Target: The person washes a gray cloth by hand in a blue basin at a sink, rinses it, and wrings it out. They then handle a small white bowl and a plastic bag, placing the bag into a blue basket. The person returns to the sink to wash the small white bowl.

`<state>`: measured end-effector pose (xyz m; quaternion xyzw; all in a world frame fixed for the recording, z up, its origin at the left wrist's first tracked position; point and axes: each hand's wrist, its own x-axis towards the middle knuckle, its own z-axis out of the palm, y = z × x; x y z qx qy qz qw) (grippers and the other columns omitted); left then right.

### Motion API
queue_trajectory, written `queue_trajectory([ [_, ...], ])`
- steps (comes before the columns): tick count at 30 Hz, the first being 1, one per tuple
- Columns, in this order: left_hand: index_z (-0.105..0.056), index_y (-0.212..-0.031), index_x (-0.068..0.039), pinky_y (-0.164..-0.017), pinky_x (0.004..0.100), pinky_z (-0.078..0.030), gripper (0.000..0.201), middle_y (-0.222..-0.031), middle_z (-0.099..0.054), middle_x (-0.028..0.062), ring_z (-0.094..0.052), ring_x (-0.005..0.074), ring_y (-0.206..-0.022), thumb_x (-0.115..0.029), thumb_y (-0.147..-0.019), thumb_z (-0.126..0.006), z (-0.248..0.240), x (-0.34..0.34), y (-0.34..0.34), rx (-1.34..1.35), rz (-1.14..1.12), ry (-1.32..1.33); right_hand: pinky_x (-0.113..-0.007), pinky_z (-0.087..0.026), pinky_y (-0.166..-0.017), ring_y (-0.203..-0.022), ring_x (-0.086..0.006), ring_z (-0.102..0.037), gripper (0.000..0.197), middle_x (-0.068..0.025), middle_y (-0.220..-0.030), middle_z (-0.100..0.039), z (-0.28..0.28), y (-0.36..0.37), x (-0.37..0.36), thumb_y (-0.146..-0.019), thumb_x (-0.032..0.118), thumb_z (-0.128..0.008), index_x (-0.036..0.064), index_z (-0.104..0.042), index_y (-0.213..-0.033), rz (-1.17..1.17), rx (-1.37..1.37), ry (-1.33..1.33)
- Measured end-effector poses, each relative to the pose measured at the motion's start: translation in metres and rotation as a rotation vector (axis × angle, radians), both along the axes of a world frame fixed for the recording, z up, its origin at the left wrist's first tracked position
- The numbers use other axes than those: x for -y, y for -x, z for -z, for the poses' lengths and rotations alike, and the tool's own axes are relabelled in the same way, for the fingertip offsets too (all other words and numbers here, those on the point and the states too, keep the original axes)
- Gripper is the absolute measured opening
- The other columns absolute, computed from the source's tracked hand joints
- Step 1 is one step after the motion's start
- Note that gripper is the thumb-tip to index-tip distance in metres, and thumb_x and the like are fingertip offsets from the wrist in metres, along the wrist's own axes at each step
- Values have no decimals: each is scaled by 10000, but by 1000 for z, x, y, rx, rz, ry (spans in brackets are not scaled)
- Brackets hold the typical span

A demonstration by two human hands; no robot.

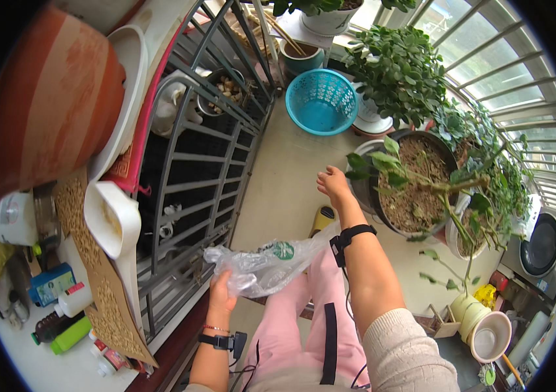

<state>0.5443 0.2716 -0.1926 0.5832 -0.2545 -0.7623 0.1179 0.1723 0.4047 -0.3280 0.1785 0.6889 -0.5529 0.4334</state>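
Note:
My left hand (222,292), low and near the railing, is closed on the edge of a crumpled clear plastic bag (265,269) with a green round print. The bag stretches right across the front of my pink-trousered legs, toward my right forearm. My right arm reaches forward beside the large potted plant. At its end, my right hand (333,183) is in the air over the floor, fingers loosely curled and a little apart, with nothing seen in them. Ahead of it, a turquoise perforated plastic basket (320,123) rests on the floor.
A grey metal railing (203,140) runs along the left. Beyond it are a terracotta pot (49,104), bottles and a white scoop-shaped container (112,219). A dark pot of soil (415,183) with drooping branches stands close on the right, below a barred window (487,52).

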Motion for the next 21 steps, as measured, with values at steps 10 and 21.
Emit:
queue_trajectory([
  [10, -600, -1173, 45, -852, 331, -515, 349, -1087, -656, 111, -632, 184, -987, -243, -981, -554, 55, -6, 85, 222, 230, 113, -445, -525, -898, -1122, -299, -566, 615, -176, -1341, -464, 171, 107, 96, -908, 169, -683, 20, -335, -1392, 660, 190, -7],
  [21, -660, -1084, 41, -778, 256, -488, 227, -971, -675, 46, -603, 104, -873, -92, -921, -577, 71, 22, 130, 284, 475, 170, -371, -583, -702, -860, -248, -639, 240, -114, -1066, -603, 234, 27, 55, -933, 59, -578, 22, -503, -1158, 653, 176, 148],
])
